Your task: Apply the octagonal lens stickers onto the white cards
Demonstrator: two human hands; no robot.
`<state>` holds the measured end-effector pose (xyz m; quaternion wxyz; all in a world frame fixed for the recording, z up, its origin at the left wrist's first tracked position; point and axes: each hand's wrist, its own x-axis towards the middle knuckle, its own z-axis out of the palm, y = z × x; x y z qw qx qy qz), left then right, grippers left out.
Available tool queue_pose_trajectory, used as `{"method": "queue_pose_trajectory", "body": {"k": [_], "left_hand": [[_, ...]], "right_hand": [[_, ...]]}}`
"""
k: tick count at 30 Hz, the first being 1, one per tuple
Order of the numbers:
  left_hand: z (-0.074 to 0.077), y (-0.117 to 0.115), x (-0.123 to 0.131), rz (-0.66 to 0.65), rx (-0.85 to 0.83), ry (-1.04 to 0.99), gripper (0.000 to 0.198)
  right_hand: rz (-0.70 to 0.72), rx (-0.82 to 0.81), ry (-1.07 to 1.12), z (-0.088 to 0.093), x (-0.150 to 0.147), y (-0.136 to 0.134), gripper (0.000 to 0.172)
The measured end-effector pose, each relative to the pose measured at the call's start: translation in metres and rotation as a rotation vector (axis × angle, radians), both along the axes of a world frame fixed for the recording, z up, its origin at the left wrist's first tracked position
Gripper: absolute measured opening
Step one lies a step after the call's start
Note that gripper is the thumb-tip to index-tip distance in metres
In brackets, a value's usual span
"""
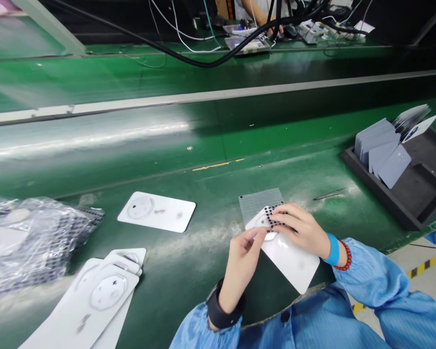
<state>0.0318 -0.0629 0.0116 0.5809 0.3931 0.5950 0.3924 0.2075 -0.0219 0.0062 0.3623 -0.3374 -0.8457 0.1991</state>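
Observation:
A white rectangular panel [292, 259] with rounded corners and an octagonal outline lies in front of me, partly on a greyish translucent sheet [257, 198]. Small black dots [268, 213] run in rows beside the outline, partly covered by my fingers. My left hand [244, 254] is closed in a pinch at the outline's near side; whatever is between thumb and forefinger is too small to make out. Over the dots and the panel's upper part rests my right hand [301, 229], its fingers stretched out and apart.
Another white panel [158, 212] lies to the left, with a stack of similar panels [98, 300] nearer me. Clear plastic bags [39, 242] fill the left side. Tweezers [329, 194] lie right of the sheet. A black tray [396, 206] holds grey cards [380, 145]. Black cable [218, 63] hangs across the back.

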Motion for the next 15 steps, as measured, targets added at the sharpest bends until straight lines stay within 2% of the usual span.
{"method": "queue_pose_trajectory", "body": {"k": [2, 5, 12, 15], "left_hand": [[-0.0017, 0.0011, 0.0012, 0.008, 0.007, -0.002, 0.030], [-0.0032, 0.0011, 0.0018, 0.008, 0.012, -0.008, 0.030], [-0.0024, 0.0013, 0.0042, 0.000, 0.020, 0.023, 0.029], [-0.0010, 0.0030, 0.0054, -0.005, 0.018, 0.041, 0.031]], "right_hand": [[0.014, 0.035, 0.037, 0.0010, -0.0016, -0.0016, 0.008], [0.050, 0.041, 0.032, 0.0020, -0.0041, -0.0025, 0.011], [0.039, 0.010, -0.008, 0.0063, -0.0046, -0.0028, 0.012], [0.000, 0.058, -0.042, 0.0052, -0.0046, -0.0046, 0.013]]}}
